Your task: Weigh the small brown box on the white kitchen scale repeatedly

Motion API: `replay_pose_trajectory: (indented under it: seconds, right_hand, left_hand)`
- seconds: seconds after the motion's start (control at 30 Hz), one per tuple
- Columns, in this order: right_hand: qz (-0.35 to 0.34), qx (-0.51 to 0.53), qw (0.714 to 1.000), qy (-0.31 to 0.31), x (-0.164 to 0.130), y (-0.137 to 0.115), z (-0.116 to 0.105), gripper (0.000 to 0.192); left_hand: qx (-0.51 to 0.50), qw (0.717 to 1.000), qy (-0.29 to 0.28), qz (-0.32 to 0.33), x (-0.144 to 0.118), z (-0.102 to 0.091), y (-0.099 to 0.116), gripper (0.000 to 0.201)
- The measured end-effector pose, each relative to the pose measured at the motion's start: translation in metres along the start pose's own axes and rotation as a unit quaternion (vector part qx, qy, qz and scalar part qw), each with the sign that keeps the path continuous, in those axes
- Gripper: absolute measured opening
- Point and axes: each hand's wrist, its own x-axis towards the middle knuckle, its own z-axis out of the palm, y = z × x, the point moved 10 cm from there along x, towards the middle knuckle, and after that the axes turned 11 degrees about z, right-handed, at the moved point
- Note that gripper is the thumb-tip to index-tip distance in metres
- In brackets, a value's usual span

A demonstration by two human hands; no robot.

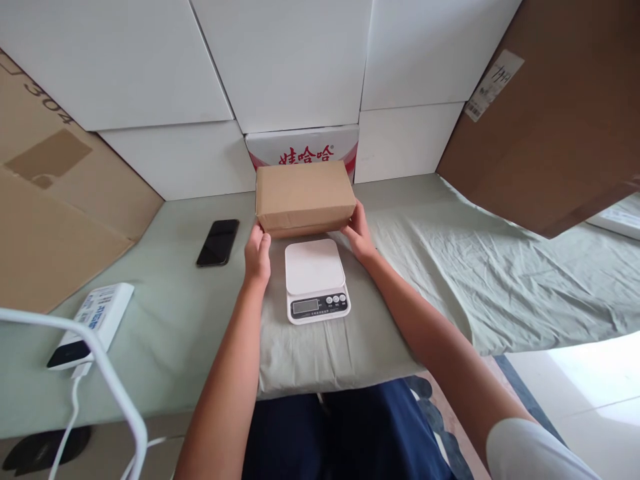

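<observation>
A closed brown cardboard box (306,192) is held between my two hands, just behind the scale. My left hand (258,255) grips its left lower corner, thumb upright, the other fingers partly hidden. At the right lower corner, my right hand (359,233) has its fingers around the side and the thumb near the bottom edge. The white digital kitchen scale (314,268) lies in front of the box, with nothing on its plate; its display looks blank. Whether the box touches the cloth is hard to see.
A black phone (218,243) lies left of the box. Further left are a white power bank (95,323) with a cable and a large carton (65,173). Another carton (560,120) stands at right. A printed white box (260,145) is behind, against white panels (285,60).
</observation>
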Motion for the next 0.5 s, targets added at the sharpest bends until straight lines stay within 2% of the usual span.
replay_pose_trajectory:
  seconds: [0.1,0.2,0.4,0.5]
  right_hand:
    - [-0.055,-0.017,0.998,0.019,-0.014,-0.019,0.000,0.082]
    - [-0.055,-0.035,0.997,0.028,-0.038,-0.031,0.002,0.080]
    - [-0.011,-0.050,0.998,0.036,-0.100,-0.044,-0.006,0.074]
    - [0.009,-0.061,0.997,0.037,-0.120,-0.047,-0.010,0.075]
  left_hand:
    - [0.002,0.998,0.014,0.057,-0.007,0.000,0.035,0.066]
    - [-0.008,0.997,0.028,0.077,-0.029,-0.004,0.058,0.069]
    - [-0.035,0.998,0.050,0.016,-0.100,-0.011,0.074,0.072]
    - [-0.048,0.996,0.074,-0.010,-0.126,-0.016,0.078,0.071]
